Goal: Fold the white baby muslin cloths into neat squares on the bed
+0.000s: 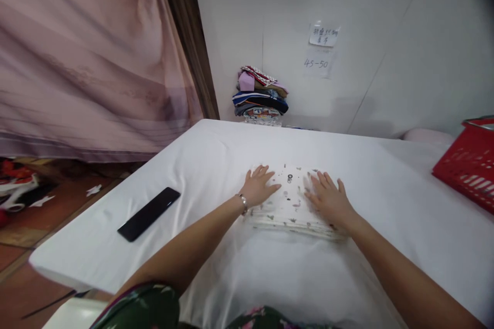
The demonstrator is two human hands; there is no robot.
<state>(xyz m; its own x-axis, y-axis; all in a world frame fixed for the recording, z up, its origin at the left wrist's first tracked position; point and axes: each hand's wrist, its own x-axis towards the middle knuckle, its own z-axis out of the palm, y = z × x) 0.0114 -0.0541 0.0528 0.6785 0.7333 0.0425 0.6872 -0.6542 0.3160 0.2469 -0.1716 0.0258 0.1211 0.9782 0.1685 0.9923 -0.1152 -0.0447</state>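
A folded white cloth (291, 200) with small printed figures lies in front of me, its layers showing along the near edge. My left hand (258, 186) rests on its left side, fingers spread, with a metal bracelet at the wrist. On the right side of the cloth lies my right hand (328, 199), flat and with its fingers apart. Neither hand grips anything. Parts of the cloth's left and right sides are hidden beneath my hands.
The cloth lies on a white-covered table (216, 164). A black phone (150, 214) is to the left, a red plastic basket (469, 164) at the right edge. Behind the table rises a stack of folded clothes (260, 95). A pink curtain (88, 56) hangs at left; paper notes (323, 35) are on the wall.
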